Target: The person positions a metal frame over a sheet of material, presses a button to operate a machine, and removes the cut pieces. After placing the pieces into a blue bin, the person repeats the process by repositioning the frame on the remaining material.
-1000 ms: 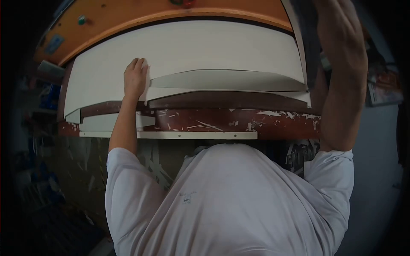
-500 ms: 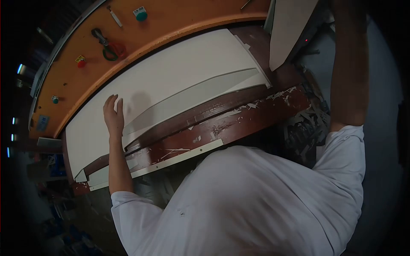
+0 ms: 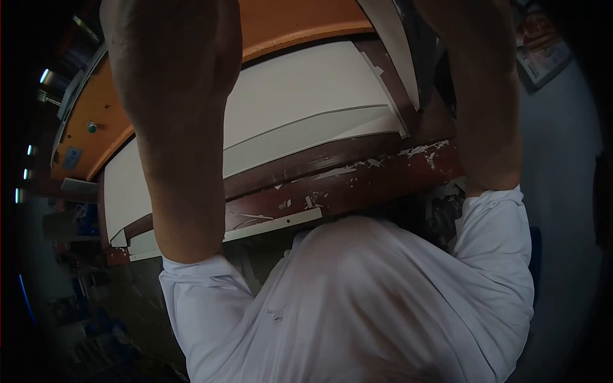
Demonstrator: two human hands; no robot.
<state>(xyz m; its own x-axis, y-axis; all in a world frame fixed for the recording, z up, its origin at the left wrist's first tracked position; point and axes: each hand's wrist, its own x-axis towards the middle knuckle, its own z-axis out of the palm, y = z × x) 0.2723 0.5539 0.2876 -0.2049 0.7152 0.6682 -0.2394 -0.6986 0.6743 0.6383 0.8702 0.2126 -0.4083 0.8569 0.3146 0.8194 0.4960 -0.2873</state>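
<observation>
While left arm stretches toward eleven o'clock, right arm toward one, I cannot tell the fingers' state; shirt print is unreadable.

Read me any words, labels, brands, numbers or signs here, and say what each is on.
Nothing here reads clearly.
Small mark on the white shirt: too small to read.
Blue-grey label on the orange panel: too blurred to read.
Printed object at upper right: too dark and blurred to read.
</observation>
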